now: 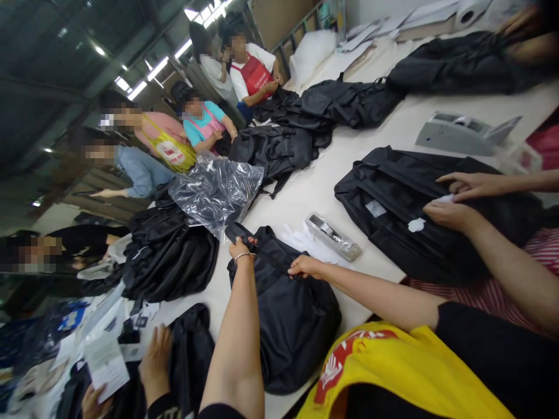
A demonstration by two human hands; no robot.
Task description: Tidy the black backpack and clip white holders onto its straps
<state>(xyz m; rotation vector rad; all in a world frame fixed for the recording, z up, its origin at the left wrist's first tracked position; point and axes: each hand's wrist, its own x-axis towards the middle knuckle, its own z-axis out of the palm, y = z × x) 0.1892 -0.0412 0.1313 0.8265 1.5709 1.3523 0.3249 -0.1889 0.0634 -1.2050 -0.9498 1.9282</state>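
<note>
We are gripping the black backpack [283, 314] lying on the white table [314, 186] right before us; our left hand [240, 249] is closing on its top strap, our right hand [305, 266] is pinching its upper edge; a tape dispenser [332, 235] is lying just beside it with white gloves [301, 240]; a clear plastic bag [216, 189] is spreading beyond; a co-worker's hands [454, 201] are pressing another black bag [393, 203] to our right.
</note>
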